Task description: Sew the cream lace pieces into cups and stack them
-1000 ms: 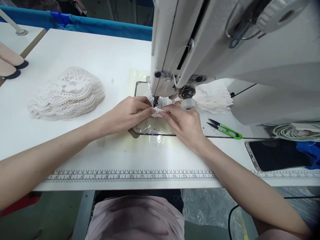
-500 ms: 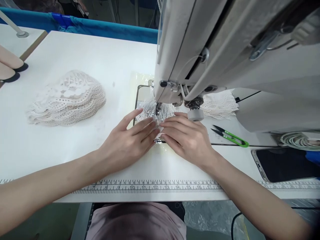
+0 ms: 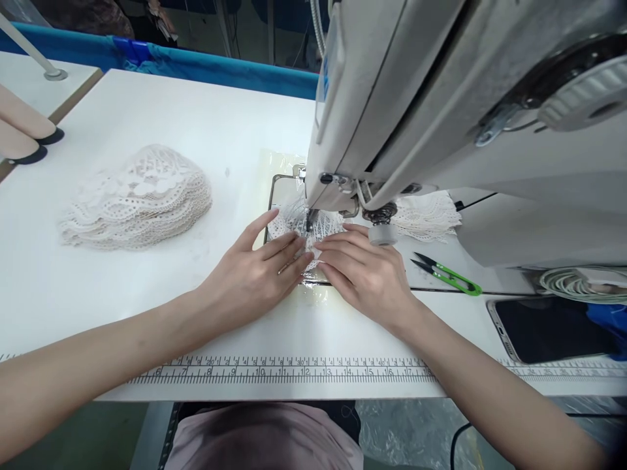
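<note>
A white lace piece (image 3: pixel 328 224) lies gathered under the presser foot (image 3: pixel 310 219) of a sewing machine (image 3: pixel 372 130). My left hand (image 3: pixel 257 271) rests on its left and near side, fingers stretched and the outermost one spread away. On the right, my right hand (image 3: pixel 369 267) lays its extended fingers on the same lace, the thumb apart from them. Both hands' fingertips almost meet just in front of the foot. Part of the lace is hidden beneath the fingers.
A stack of lace pieces (image 3: pixel 142 199) sits at left, and another lace pile (image 3: pixel 426 215) lies right of the needle area. Green thread snips (image 3: pixel 448 274), a phone (image 3: pixel 553 329) and coiled cord (image 3: pixel 582 285) are at right. A measuring tape (image 3: pixel 274 371) runs along the front edge.
The view has shifted slightly, so the table things sit a little lower. Both hands stay on the lace at the presser foot, with hardly any shift of the fingers.
</note>
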{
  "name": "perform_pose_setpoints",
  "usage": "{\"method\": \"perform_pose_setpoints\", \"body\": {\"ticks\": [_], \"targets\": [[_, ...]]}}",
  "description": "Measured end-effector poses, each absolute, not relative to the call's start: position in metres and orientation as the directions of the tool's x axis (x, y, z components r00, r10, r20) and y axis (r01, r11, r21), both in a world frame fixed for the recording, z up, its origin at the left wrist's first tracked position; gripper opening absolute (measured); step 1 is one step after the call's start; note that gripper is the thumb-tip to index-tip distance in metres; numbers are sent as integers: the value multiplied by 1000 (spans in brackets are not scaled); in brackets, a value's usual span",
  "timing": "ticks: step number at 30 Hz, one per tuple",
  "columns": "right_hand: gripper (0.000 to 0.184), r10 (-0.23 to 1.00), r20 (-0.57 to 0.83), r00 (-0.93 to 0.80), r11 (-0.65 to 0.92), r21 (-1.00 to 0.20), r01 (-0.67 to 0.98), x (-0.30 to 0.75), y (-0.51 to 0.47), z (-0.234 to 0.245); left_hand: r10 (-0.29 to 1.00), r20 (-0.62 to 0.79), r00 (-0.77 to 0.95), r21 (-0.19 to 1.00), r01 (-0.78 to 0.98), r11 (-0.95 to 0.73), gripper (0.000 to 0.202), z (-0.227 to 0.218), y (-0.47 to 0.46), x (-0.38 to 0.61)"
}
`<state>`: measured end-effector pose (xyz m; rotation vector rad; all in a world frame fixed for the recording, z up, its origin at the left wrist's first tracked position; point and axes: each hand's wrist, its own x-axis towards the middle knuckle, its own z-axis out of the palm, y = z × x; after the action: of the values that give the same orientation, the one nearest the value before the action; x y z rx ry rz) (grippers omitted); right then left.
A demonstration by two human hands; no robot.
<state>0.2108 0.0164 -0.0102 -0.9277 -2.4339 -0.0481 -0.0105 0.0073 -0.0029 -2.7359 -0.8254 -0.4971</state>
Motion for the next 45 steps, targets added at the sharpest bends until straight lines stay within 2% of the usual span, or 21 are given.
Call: {"method": "perform_pose_setpoints", "body": {"ticks": [5, 12, 16, 23, 37, 41, 45], "targets": [[16, 647, 468, -602, 730, -152, 666, 209, 20, -11, 482, 455, 749, -98, 581, -808, 28, -8, 15, -10], [21, 688, 460, -562, 680, -136, 721, 208, 27, -16, 502, 462, 731, -87, 601, -794, 28, -13, 25, -9], [20, 674, 473, -568, 677, -87, 731, 208, 27, -15, 517, 457, 724, -102, 620, -778, 28, -13, 24, -9], [18, 601, 480, -639, 701, 68, 710, 207, 21, -13, 497, 459, 737, -109, 602, -791, 26, -6, 11, -10], [23, 617, 471, -630, 663, 120, 739, 209, 25, -15, 480, 488, 730, -150, 611, -777, 28, -11, 24, -10], [28, 587, 476, -655, 680, 150, 718, 210, 20, -15, 443, 507, 739, -193, 598, -777, 25, -11, 20, -11], [25, 561, 487, -669, 701, 149, 697, 211, 17, -16, 441, 513, 736, -205, 604, -770, 23, -11, 17, -12]]}}
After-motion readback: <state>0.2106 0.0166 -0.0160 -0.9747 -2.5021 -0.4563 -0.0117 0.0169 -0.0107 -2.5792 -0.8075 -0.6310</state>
